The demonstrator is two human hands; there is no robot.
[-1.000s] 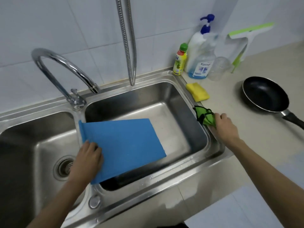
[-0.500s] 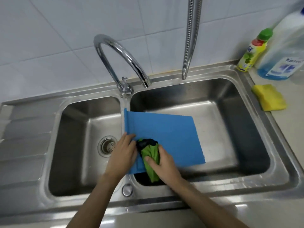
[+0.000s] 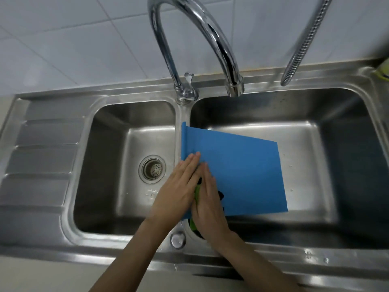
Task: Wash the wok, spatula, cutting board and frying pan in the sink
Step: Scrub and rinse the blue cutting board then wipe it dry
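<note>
Head view: we see the blue cutting board propped aslant in the right sink basin. Left hand lies flat, steadying its left edge; right hand, fingers straight, presses the green cloth down, presumably for scrubbing.

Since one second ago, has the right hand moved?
Yes. The right hand left the sink's right rim and now lies flat on the green cloth on the blue cutting board, near the divider.
</note>
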